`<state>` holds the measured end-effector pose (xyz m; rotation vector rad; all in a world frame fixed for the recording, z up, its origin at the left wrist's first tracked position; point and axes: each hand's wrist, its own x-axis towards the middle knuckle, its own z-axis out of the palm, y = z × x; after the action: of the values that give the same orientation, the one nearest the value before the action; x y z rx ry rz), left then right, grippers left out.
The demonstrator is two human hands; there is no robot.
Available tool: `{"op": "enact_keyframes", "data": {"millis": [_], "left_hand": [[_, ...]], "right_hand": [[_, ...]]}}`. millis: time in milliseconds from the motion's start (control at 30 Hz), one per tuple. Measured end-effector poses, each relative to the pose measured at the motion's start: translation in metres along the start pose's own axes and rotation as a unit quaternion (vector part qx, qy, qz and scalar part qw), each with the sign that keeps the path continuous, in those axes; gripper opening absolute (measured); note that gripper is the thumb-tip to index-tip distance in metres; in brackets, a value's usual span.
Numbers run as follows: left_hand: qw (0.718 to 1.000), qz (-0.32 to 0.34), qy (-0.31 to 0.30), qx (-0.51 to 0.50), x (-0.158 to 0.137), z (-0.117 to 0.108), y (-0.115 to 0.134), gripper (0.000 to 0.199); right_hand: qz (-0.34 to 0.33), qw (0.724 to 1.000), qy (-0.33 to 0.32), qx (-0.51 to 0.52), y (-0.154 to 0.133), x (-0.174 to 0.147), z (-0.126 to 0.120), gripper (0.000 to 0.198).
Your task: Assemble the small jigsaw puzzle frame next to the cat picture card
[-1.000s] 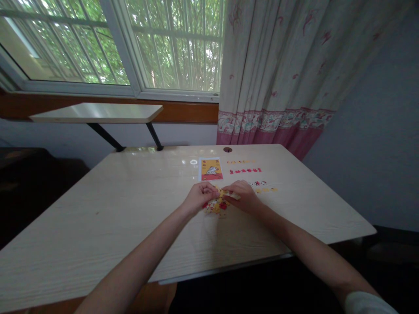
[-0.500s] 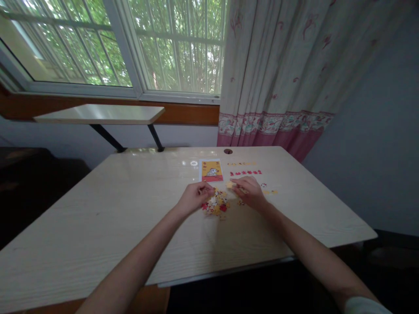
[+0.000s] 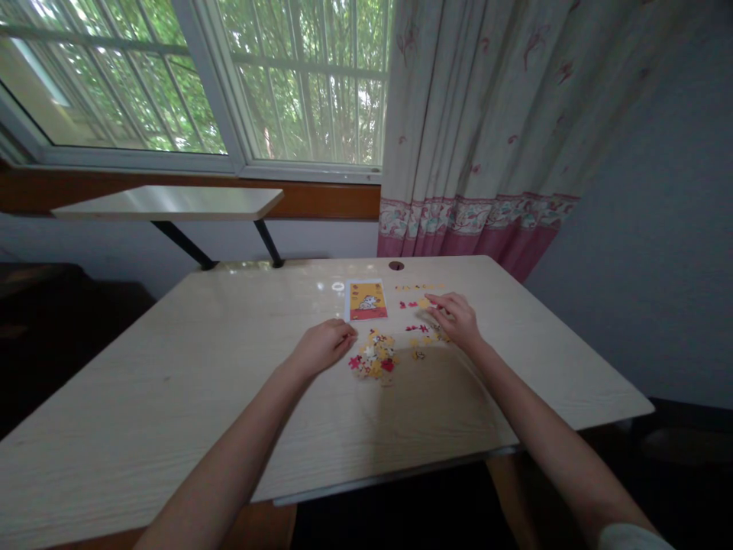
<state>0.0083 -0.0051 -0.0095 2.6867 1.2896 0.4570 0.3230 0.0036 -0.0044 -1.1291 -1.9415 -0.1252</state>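
Note:
My right hand [image 3: 456, 319] pinches a yellow jigsaw piece [image 3: 424, 303] between thumb and fingertips, above a row of red jigsaw pieces [image 3: 408, 305] that it partly hides. My left hand [image 3: 321, 347] is closed at the left side of a pile of mixed jigsaw pieces [image 3: 375, 357]; what its fingers hold, if anything, is hidden. Behind the pile lies a picture card [image 3: 367, 301] with a white animal on yellow and red. Smaller groups of loose pieces [image 3: 420, 354] lie right of the pile, some close under my right hand.
A row of yellow pieces [image 3: 421, 287] runs near the back of the pale wooden desk [image 3: 229, 367], with a round cable hole [image 3: 396, 266] behind it. A raised shelf [image 3: 172, 202] on black legs stands at the back left. A curtain [image 3: 458, 153] hangs behind the desk.
My right hand has moved right and away from me with the yellow piece, from beside the pile to the red row. My left hand has drawn back slightly left from the pile.

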Motion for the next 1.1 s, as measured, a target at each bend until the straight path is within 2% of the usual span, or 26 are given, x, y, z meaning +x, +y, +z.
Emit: {"op": "enact_keyframes", "data": {"millis": [133,300,400,567,700,833,1100], "left_hand": [[1.0,-0.006,0.0,0.003,0.0,-0.002,0.001,0.028],[1.0,-0.027,-0.003,0.003,0.0,-0.005,0.003,0.028],[1.0,-0.029,-0.001,0.011,0.0,-0.005,0.002,0.028],[1.0,-0.014,-0.002,0.026,-0.001,-0.003,0.0,0.029],[1.0,-0.013,0.003,0.026,-0.001,-0.004,-0.001,0.028],[1.0,-0.017,0.002,0.026,-0.001,-0.005,-0.001,0.028],[0.999,-0.021,-0.013,0.027,-0.002,-0.005,0.001,0.028]], "right_hand": [[-0.002,1.0,-0.008,-0.002,0.0,0.0,-0.002,0.029],[0.062,0.998,0.002,0.005,0.02,0.009,-0.014,0.033],[0.121,0.992,-0.01,0.022,0.053,0.017,-0.016,0.036],[0.238,0.966,-0.097,0.006,0.126,0.021,-0.004,0.04],[0.259,0.95,-0.173,-0.007,0.164,0.021,0.004,0.037],[0.257,0.948,-0.186,-0.025,0.173,0.023,0.009,0.033],[0.258,0.94,-0.209,-0.079,0.165,0.027,0.008,0.033]]}}
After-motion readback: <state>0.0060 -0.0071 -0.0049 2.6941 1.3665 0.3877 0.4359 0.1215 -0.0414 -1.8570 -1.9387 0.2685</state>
